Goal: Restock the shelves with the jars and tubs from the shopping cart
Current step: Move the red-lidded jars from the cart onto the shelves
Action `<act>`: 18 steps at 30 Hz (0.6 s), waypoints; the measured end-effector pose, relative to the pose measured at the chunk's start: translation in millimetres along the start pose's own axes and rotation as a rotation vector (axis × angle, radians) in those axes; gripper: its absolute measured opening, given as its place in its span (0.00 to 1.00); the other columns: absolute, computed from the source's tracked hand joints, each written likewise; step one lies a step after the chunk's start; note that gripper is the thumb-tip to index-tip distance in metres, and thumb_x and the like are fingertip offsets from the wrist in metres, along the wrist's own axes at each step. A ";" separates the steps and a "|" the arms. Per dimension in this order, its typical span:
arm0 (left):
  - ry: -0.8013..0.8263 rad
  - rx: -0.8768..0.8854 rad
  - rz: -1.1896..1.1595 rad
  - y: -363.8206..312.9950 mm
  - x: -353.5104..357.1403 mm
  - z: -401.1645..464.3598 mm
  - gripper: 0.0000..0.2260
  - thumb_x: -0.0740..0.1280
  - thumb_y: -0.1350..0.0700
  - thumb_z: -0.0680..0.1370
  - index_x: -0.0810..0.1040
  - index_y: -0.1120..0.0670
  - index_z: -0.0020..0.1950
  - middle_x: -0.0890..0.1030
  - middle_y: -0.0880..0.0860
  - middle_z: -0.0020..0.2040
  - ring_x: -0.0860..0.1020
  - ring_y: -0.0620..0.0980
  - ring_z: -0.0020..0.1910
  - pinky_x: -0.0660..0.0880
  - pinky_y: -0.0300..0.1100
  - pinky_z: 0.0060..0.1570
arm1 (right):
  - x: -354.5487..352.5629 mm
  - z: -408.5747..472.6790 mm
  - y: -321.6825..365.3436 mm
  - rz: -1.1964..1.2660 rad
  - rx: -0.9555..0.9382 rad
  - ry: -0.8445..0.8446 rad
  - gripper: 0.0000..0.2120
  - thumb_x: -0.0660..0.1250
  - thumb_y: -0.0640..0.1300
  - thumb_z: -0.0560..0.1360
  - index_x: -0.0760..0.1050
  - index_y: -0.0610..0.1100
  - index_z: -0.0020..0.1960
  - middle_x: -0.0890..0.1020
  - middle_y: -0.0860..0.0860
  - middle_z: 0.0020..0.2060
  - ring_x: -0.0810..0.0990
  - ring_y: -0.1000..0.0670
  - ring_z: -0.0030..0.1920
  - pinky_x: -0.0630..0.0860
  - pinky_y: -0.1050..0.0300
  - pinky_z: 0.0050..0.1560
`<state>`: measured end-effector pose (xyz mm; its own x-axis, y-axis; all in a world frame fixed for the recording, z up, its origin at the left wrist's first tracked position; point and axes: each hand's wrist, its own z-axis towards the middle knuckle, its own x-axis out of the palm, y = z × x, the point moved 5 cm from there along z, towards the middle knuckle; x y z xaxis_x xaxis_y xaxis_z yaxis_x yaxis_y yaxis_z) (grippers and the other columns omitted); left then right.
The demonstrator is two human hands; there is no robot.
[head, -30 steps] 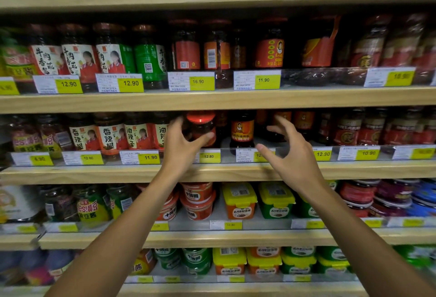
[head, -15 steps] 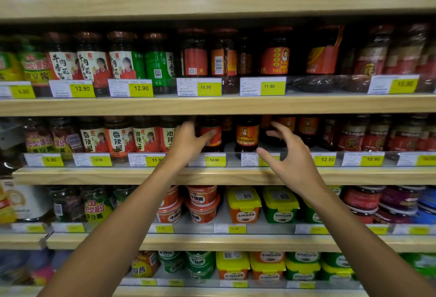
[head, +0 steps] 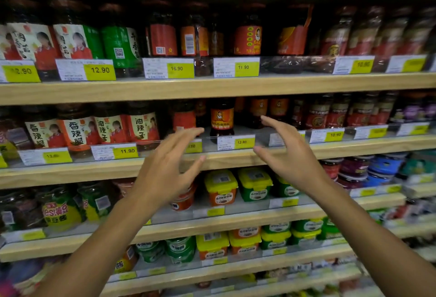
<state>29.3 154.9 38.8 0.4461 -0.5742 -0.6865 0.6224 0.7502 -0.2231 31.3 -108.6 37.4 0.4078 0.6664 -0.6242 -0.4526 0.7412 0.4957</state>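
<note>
Head view: the left hand [head: 165,174] and right hand [head: 289,155] are hovering, fingers spread and holding nothing, just below the dark bottle [head: 221,119], flanking it.

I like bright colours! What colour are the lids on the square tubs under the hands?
Yellow. The lids on those tubs show best in the head view.

A: shelves [head: 212,86] are pale wood, price tags [head: 100,70] white with a yellow-green block.

B: yep, and the tubs [head: 220,193] go yellow lid over orange or green. Dark jar [head: 221,119] in the middle has an orange-red label.
</note>
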 end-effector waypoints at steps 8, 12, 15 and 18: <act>0.281 0.292 -0.046 -63.2 80.0 22.0 0.25 0.59 0.38 0.80 0.69 0.47 0.75 0.71 0.45 0.73 0.70 0.47 0.72 0.70 0.49 0.69 | -45.5 -72.9 -32.0 -0.221 0.066 0.115 0.32 0.66 0.60 0.79 0.61 0.55 0.79 0.65 0.58 0.76 0.60 0.55 0.78 0.62 0.51 0.78; 0.398 0.341 -0.010 -104.7 113.7 23.9 0.30 0.53 0.33 0.78 0.66 0.45 0.76 0.68 0.44 0.75 0.66 0.46 0.74 0.63 0.45 0.73 | -82.0 -112.7 -60.0 -0.326 0.164 0.160 0.35 0.61 0.66 0.79 0.59 0.54 0.81 0.62 0.57 0.78 0.58 0.55 0.79 0.57 0.61 0.75; 0.460 0.366 0.024 -138.2 135.0 21.6 0.32 0.53 0.30 0.77 0.64 0.43 0.77 0.65 0.43 0.77 0.62 0.46 0.76 0.59 0.45 0.75 | -110.6 -141.3 -78.5 -0.412 0.191 0.184 0.34 0.57 0.68 0.80 0.58 0.55 0.81 0.61 0.57 0.79 0.57 0.54 0.79 0.55 0.58 0.77; 0.524 0.361 0.015 -180.7 156.1 24.7 0.34 0.49 0.27 0.75 0.63 0.42 0.77 0.63 0.42 0.77 0.60 0.45 0.76 0.57 0.47 0.77 | -145.4 -171.4 -102.0 -0.460 0.265 0.197 0.35 0.50 0.74 0.78 0.56 0.59 0.81 0.59 0.57 0.80 0.55 0.52 0.81 0.58 0.45 0.79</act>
<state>2.4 -78.4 -10.9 0.1392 -0.2589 -0.9558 0.8367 0.5471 -0.0263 -117.7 -294.8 -25.9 0.3488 0.2616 -0.8999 -0.0384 0.9634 0.2652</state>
